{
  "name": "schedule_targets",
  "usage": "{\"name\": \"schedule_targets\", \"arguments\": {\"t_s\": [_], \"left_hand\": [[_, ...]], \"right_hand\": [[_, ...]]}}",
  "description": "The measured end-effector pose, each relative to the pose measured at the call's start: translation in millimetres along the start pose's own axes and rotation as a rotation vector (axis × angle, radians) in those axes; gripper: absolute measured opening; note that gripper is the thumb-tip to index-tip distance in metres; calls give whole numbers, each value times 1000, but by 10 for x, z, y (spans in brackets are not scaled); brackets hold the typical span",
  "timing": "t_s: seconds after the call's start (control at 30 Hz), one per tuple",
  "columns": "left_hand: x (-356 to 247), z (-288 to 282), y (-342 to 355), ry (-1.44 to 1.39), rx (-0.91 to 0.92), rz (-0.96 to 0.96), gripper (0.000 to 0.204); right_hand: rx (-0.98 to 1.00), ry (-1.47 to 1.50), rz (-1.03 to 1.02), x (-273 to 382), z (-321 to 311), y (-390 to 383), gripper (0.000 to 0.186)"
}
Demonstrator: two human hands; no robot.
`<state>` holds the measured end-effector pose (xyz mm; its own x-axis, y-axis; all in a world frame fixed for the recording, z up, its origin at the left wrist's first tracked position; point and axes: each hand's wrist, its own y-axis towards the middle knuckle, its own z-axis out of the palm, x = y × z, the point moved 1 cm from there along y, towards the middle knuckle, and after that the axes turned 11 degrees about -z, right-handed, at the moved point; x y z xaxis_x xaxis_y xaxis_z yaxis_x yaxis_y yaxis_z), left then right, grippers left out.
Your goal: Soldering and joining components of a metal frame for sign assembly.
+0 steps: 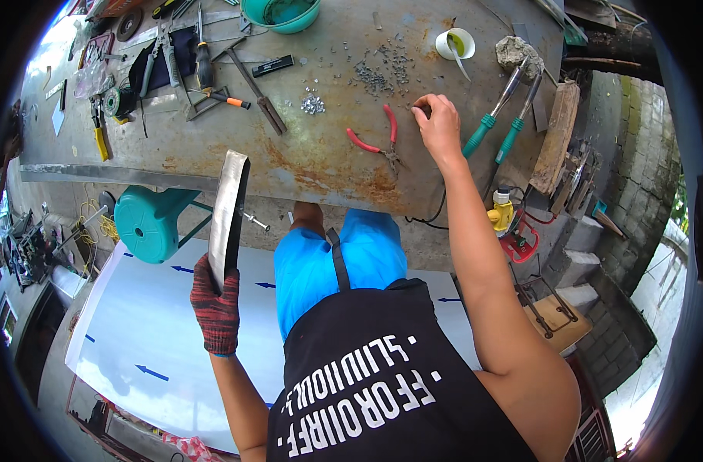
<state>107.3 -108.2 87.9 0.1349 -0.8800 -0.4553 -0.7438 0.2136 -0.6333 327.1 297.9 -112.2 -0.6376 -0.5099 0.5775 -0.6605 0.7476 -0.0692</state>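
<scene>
My left hand (pixel 215 304), in a red-and-black knit glove, is closed around the lower end of a long, bent sheet-metal piece (pixel 230 204). The piece stands upright in front of the table edge. A short silvery rod with a flared end (pixel 257 222) shows beside it; whether they are joined I cannot tell. My bare right hand (pixel 440 129) hovers over the metal table (pixel 313 142), fingers curled and thumb against the index finger. What they pinch, if anything, is too small to make out. Red-handled pliers (pixel 380 141) lie open just left of that hand.
Small grey metal bits (pixel 382 68) and shiny pieces (pixel 313 103) lie scattered. A white cup (pixel 454 45) holds yellow-green liquid. Two green-handled soldering irons (pixel 494 123) rest against a lump (pixel 519 55). Hand tools (pixel 203 69) crowd the left; a teal stool (pixel 146 223) stands below.
</scene>
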Motion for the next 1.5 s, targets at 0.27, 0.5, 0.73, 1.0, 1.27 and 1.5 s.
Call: {"name": "schedule_targets", "arguments": {"t_s": [0.27,0.5,0.73,1.0,1.27,1.5], "left_hand": [[4,-5,-11,-41,-2,-1,48],[-60,-32,-18,-1,-6,7,47],[-78,-37,-62,-67,-20,61,42],[-291,-95,-93,-73,-37,121,42],[-541,-119,-193,-76,-115,323,45],[-967,-74,-417,-84,-197,456,46]], "right_hand": [[-10,2,3,99,49,-6,11],[-27,4,40,133,147,-52,12],[-59,-45,-31,104,220,-42,12],[-67,16,12,238,98,-14,14],[9,676,-292,2321,-1039,-179,11],[-39,659,-391,2905,-1421,-190,11]]}}
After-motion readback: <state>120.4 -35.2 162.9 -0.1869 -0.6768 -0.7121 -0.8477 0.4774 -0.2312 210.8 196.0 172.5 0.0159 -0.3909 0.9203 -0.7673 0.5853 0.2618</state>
